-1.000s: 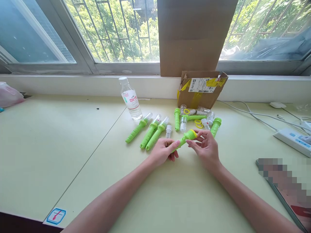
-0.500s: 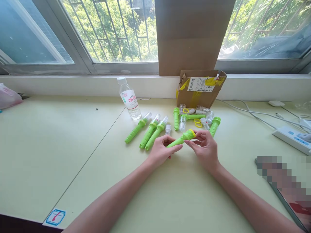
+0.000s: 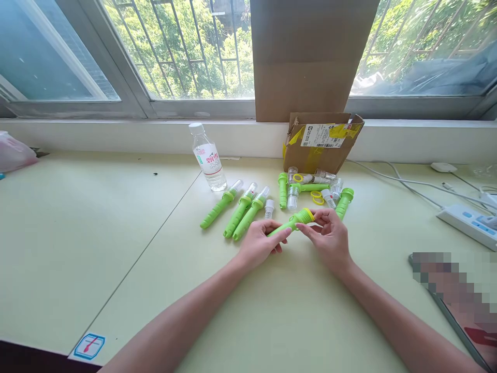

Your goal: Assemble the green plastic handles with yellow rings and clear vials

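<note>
The left hand (image 3: 262,242) is closed loosely around the lower part of a green ribbed plastic tube (image 3: 290,224), thumb along its top; the right hand (image 3: 329,237) is partly curled, its fingertips at the flared, threaded end of that tube, where a thin yellow ring (image 3: 310,214) sits around the rim; the tube is tilted, its flared end up and to the right, above the pale green surface (image 3: 295,316), between the two hands.

Just beyond the left hand stands a small white-capped clear plastic piece (image 3: 269,209); to its left lie three green plastic tubes with clear pointed caps (image 3: 244,212), slanting side by side; a clear plastic bottle with a white cap and printed label (image 3: 209,159) stands behind them.

Beyond the right hand is a loose cluster of clear plastic cylinders (image 3: 293,197), yellow rings (image 3: 317,198) and uncapped green tubes (image 3: 282,190); behind the cluster is an open brown cardboard box with yellow tape (image 3: 322,142); a white power strip (image 3: 468,225) and a dark-edged flat device, its face pixelated (image 3: 454,305), lie at the right.
</note>
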`<action>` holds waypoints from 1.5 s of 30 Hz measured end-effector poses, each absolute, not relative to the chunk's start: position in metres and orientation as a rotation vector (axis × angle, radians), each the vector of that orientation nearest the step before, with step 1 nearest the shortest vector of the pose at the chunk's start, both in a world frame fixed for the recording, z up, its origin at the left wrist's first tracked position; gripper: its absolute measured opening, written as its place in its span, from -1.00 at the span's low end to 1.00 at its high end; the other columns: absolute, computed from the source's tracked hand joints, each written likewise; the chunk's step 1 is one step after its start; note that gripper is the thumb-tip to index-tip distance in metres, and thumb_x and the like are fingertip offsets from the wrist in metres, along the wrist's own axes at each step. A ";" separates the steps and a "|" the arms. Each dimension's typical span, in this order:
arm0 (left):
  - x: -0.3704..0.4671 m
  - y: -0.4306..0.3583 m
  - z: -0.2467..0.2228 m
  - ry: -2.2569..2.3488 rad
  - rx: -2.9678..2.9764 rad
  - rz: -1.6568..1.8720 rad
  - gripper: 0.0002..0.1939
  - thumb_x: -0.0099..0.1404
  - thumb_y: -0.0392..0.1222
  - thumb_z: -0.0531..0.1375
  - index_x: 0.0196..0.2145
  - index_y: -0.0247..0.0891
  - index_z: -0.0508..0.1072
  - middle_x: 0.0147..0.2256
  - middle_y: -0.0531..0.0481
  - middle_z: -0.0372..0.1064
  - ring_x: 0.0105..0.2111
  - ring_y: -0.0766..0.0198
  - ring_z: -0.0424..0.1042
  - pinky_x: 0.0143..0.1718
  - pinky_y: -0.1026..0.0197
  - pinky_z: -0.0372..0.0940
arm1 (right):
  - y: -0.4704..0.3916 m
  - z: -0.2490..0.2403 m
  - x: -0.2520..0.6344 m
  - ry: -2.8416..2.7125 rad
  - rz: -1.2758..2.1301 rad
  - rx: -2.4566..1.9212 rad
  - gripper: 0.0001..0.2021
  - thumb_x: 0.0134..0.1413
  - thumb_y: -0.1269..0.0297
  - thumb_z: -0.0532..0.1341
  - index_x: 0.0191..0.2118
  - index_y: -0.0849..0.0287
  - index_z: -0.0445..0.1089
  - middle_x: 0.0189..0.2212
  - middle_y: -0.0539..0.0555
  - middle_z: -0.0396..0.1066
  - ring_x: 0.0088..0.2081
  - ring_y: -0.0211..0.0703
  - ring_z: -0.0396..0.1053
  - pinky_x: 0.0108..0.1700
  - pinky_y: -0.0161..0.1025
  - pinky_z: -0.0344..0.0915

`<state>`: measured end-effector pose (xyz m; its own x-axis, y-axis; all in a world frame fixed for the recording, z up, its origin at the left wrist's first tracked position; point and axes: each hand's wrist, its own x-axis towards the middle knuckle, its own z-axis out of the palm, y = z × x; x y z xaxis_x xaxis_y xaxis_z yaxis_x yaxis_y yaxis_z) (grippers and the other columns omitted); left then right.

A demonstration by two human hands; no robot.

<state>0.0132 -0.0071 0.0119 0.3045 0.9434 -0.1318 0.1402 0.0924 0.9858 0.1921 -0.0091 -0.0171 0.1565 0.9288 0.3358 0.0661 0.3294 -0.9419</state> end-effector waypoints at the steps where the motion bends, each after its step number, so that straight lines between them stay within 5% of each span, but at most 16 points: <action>1: 0.013 -0.007 0.012 1.104 1.341 0.823 -0.61 0.16 0.14 0.23 -0.35 -0.30 0.45 -0.45 -0.02 0.43 -0.59 0.38 0.35 -0.55 0.33 0.25 | -0.009 -0.017 0.192 -1.271 0.821 -1.051 -0.62 -0.16 0.19 0.42 -0.33 0.09 0.18 -0.22 0.03 0.39 -0.29 -0.14 0.47 -0.29 -0.12 0.52; 10: 0.008 -0.001 0.012 1.031 1.337 0.755 -0.59 0.17 0.15 0.21 -0.38 -0.32 0.43 -0.50 -0.03 0.44 -0.63 0.37 0.35 -0.57 0.32 0.25 | -0.010 -0.015 0.192 -1.329 0.856 -1.043 -0.62 -0.11 0.20 0.39 -0.30 0.06 0.15 -0.14 0.07 0.38 -0.16 -0.06 0.47 -0.30 -0.15 0.49; 22: 0.013 -0.004 0.011 1.162 1.381 0.906 -0.64 -0.01 0.03 0.36 -0.44 -0.27 0.36 -0.46 0.05 0.33 -0.55 0.38 0.27 -0.70 0.39 0.18 | -0.011 -0.017 0.192 -1.280 0.813 -1.118 -0.60 -0.20 0.18 0.43 -0.34 0.10 0.19 -0.18 0.08 0.44 -0.35 -0.12 0.51 -0.29 -0.11 0.49; 29: 0.013 -0.005 0.007 1.217 1.526 0.905 -0.65 0.09 0.09 0.29 -0.46 -0.31 0.46 -0.58 0.07 0.27 -0.57 0.37 0.24 -0.60 0.33 0.12 | -0.009 -0.018 0.191 -1.258 0.839 -1.087 -0.61 -0.19 0.21 0.43 -0.36 0.10 0.18 -0.23 0.03 0.42 -0.36 -0.14 0.50 -0.30 -0.12 0.49; 36: 0.013 -0.007 0.003 1.284 1.887 0.956 -0.66 0.26 0.06 0.15 -0.33 -0.29 0.52 -0.46 0.03 0.41 -0.47 0.32 0.28 -0.44 0.27 0.12 | -0.009 -0.018 0.192 -1.271 0.841 -1.090 -0.63 -0.16 0.21 0.42 -0.35 0.10 0.18 -0.21 0.04 0.40 -0.35 -0.17 0.49 -0.26 -0.12 0.50; 45: 0.011 -0.004 0.004 1.213 1.809 0.905 -0.60 0.30 0.09 0.08 -0.45 -0.30 0.46 -0.54 0.06 0.30 -0.54 0.36 0.22 -0.51 0.28 0.08 | -0.009 -0.015 0.192 -1.374 0.869 -1.010 -0.62 -0.12 0.26 0.40 -0.28 0.05 0.16 -0.17 0.03 0.36 -0.16 -0.10 0.45 -0.24 -0.11 0.51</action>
